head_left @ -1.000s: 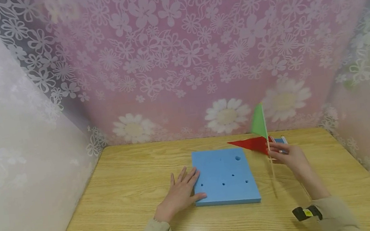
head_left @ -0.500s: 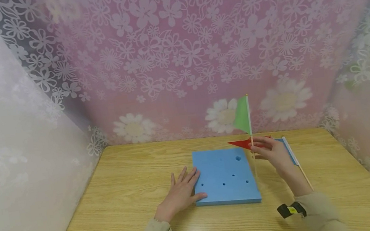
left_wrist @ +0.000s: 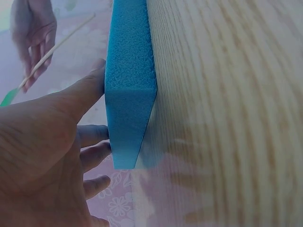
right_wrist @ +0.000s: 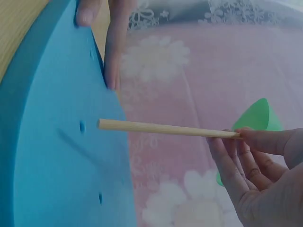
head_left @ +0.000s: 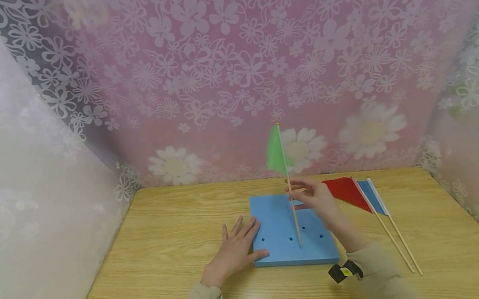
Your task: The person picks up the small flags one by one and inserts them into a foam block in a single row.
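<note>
**Green flag upright over the foam block, stick tip just short of a hole**

Green flag (head_left: 274, 152) sits a little above centre in my head view, its wooden stick (head_left: 293, 212) running almost straight down the frame to a tip low on the blue foam block (head_left: 292, 230). My right hand (head_left: 314, 197) pinches the stick partway up, fingers curled round it, and comes in from the right side of the block. In the right wrist view the stick's free end (right_wrist: 102, 124) hangs clear of the foam, just beside a small hole (right_wrist: 82, 126) but not in it. I judge the long axis is near enough square to the block's face. My left hand (head_left: 234, 250) lies flat with straight fingers, pressing the block's left edge against the desk (head_left: 152, 240); it is the farther hand from the stick. At the right of the frame a red flag (head_left: 345, 191) and a blue flag (head_left: 373, 198) lie flat on the desk, well apart from the block.
</note>
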A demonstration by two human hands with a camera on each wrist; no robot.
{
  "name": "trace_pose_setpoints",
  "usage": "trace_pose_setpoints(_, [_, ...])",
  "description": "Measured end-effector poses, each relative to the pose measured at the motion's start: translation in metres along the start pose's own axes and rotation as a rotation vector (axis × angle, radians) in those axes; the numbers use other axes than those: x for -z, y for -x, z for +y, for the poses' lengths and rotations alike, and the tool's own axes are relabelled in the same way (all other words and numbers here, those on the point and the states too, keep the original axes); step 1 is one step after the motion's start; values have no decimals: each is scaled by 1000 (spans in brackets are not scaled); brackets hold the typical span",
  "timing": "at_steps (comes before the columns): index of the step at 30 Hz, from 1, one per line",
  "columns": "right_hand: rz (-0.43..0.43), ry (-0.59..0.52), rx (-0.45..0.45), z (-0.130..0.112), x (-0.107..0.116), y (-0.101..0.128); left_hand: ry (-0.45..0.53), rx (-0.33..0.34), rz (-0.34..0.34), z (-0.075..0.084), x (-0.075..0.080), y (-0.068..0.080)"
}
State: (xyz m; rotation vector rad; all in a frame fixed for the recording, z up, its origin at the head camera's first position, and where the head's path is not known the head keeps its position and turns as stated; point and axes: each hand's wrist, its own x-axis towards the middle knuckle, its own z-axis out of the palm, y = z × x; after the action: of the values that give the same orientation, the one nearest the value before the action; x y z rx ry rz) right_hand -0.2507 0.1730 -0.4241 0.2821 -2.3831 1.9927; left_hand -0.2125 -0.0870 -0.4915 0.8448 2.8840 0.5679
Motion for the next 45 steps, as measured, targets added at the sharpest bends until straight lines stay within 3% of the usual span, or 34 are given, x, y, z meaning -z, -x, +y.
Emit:
trace_pose_setpoints(8, [-25, -69, 166, -4, -44, -4, -2, -5, 5, 0, 1, -1])
trace_pose_setpoints(14, [9, -75, 250, -2, -68, -6, -26, -15, 12, 3, 0, -2])
trace_pose_setpoints(37, [14, -42, 272, 16, -82, 5, -42, 5, -33, 1, -3, -1])
trace_pose_setpoints(45, [5, -39, 240, 6, -86, 11, -17, 8, -33, 1, 0, 1])
